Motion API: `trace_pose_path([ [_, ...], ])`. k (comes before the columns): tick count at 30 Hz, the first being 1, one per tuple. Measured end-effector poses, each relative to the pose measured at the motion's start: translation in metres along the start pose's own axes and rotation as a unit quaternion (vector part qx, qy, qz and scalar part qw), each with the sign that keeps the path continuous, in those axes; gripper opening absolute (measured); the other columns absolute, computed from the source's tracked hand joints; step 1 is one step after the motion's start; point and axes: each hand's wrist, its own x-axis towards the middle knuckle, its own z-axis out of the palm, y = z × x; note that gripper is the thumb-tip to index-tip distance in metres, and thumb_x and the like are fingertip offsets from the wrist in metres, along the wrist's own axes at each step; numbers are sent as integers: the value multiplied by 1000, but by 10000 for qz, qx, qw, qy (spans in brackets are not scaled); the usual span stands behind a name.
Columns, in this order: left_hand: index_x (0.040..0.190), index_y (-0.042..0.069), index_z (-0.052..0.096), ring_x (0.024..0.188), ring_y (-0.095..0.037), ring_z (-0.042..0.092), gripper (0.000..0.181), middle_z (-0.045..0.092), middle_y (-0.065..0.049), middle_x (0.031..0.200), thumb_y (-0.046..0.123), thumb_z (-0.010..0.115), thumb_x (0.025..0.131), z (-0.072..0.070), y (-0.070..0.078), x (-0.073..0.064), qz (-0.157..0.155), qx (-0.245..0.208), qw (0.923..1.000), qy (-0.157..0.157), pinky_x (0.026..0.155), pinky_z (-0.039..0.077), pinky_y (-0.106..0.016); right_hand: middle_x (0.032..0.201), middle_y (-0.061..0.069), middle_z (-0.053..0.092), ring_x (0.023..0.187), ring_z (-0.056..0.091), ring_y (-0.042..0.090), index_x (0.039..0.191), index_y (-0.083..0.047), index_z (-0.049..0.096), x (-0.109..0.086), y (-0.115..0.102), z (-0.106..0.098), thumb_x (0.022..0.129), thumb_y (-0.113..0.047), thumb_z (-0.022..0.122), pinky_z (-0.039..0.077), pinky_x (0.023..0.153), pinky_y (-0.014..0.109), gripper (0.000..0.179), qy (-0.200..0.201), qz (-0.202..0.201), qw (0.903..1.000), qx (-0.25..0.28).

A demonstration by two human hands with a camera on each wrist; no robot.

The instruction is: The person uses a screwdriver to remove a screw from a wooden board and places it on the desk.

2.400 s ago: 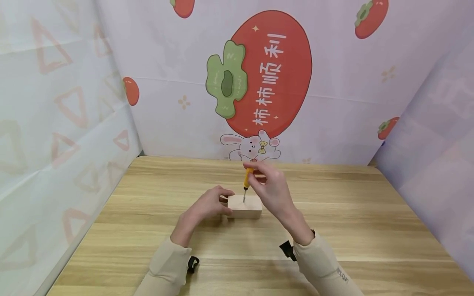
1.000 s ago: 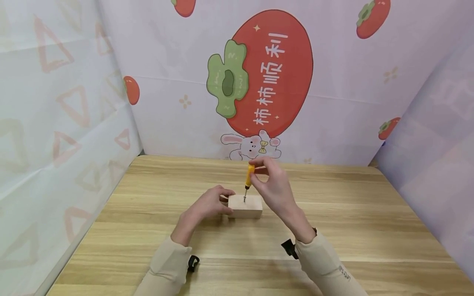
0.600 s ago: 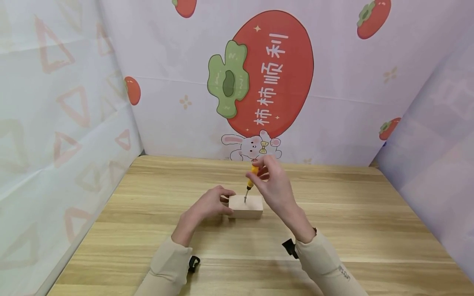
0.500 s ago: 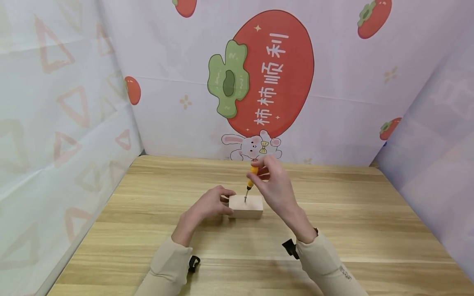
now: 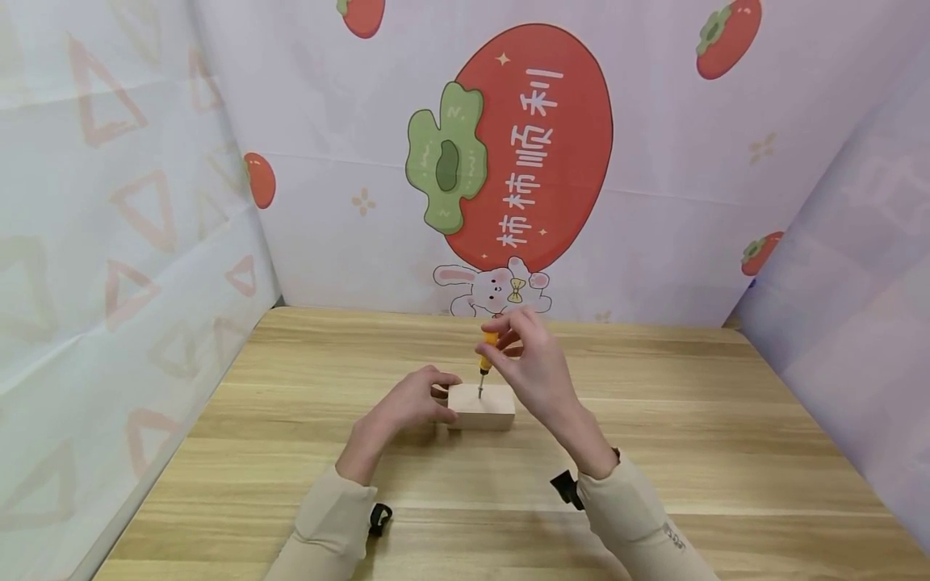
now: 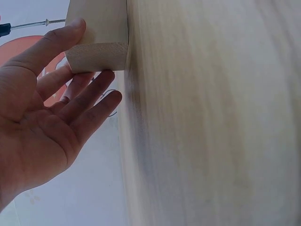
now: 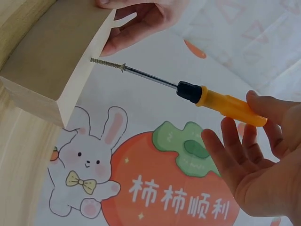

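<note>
On the table a pale wooden block lies flat. My left hand holds its left end, with the thumb on the near side and fingers at the end and far side. A threaded screw stands in the block's upper face, most of its thread showing. The tip of a yellow-handled screwdriver meets the screw head. My right hand pinches the handle near its top between thumb and fingers; in the right wrist view the other fingers are loosely bent beside it.
The wood-grain table stretches out around the block. Behind it hangs a back cloth printed with a large persimmon and a rabbit. Patterned cloths close off the left and right sides. Black straps sit at both wrists.
The screwdriver handle has swung slightly left and stands more upright than half a second ago. My right thumb and fingers have shifted on the handle. The left hand and block hold their place.
</note>
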Motion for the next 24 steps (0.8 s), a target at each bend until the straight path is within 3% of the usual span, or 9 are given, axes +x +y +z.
trace_pose_path([
  [9,126,12,68,114,-27,66,55,58,-8,118,13,85,74,0,2,-1,-27,-122,9999,1,99,55,-39,103,9,64,90,70,20,108,-4,72,1,0,0,85,8,70,62,81,29,26,82,-250,9983,523],
  [16,126,13,68,113,-25,65,55,58,-7,118,13,86,74,1,2,0,-105,-144,9998,21,100,54,-39,104,5,63,97,66,20,105,-8,74,1,0,2,84,-2,77,62,81,41,22,60,-180,9991,371],
  [24,125,10,68,112,-28,66,54,58,-9,117,13,86,74,0,2,0,37,-127,9999,-22,98,55,-40,95,6,58,84,67,16,102,-7,74,0,0,-1,83,-6,79,62,73,30,20,191,-135,9995,199],
])
